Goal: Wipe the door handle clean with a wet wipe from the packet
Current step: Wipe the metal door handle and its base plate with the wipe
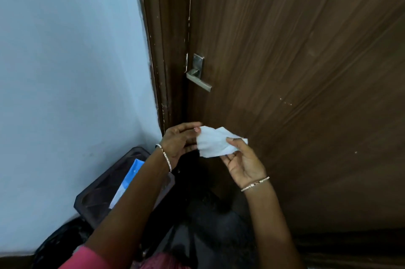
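1. The pink sleeve (87, 256) and both forearms rise from the bottom edge toward the door handle (198, 78).
2. Below the handle, the left hand (178, 142) and the right hand (243, 163) each pinch an opposite edge of the wet wipe (213, 143), which is spread between them, just in front of the door (295, 71).
3. The wipe looks light, limp and damp (likely to cling and fold on itself). I judge it best bunched against one palm, then wrapped round the lever.
4. The handle is stiff metal, and the wipe has not yet reached it.
5. The packet (128, 181) lies well below and left of the handle, on a dark stool (96, 200).
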A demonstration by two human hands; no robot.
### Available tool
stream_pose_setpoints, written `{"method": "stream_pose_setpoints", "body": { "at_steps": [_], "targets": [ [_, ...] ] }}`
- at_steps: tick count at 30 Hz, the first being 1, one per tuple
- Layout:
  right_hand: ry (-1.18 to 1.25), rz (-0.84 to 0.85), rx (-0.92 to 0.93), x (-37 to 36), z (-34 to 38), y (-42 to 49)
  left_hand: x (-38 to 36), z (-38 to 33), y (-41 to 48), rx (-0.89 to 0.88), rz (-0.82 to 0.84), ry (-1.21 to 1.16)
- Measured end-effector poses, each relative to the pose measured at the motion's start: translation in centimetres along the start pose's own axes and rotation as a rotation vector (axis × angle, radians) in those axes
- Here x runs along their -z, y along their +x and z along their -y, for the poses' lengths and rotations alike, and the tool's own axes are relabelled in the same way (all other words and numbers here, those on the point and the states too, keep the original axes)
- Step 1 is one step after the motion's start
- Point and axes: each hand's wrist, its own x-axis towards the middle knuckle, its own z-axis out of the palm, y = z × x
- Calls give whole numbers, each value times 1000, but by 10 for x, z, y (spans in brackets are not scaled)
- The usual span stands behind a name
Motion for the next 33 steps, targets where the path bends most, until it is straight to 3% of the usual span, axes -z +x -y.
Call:
{"method": "stream_pose_setpoints", "body": {
  "at_steps": [4, 9, 11, 16, 18, 26, 33],
  "targets": [
    [-142, -128, 357, -38, 32, 29, 10, -19, 21, -6, -125, -34],
    [-911, -356, 1035, -84, 44, 74, 14, -32, 58, 18, -196, -101],
    [-1081, -333, 1196, -101, 38, 88, 14, -35, 74, 47, -196, -114],
    [-1605, -6, 1011, -103, 12, 131, 21, -45, 111, 78, -187, -127],
    [-1739, 60, 1036, -93, 5, 141, 29, -49, 126, 82, -179, -120],
    [-1636, -99, 1160, -105, 11, 164, 41, -56, 158, 119, -145, -115],
    [-1826, -141, 1265, -140, 3, 196, 34, -54, 167, 140, -117, -121]
  ]
}}
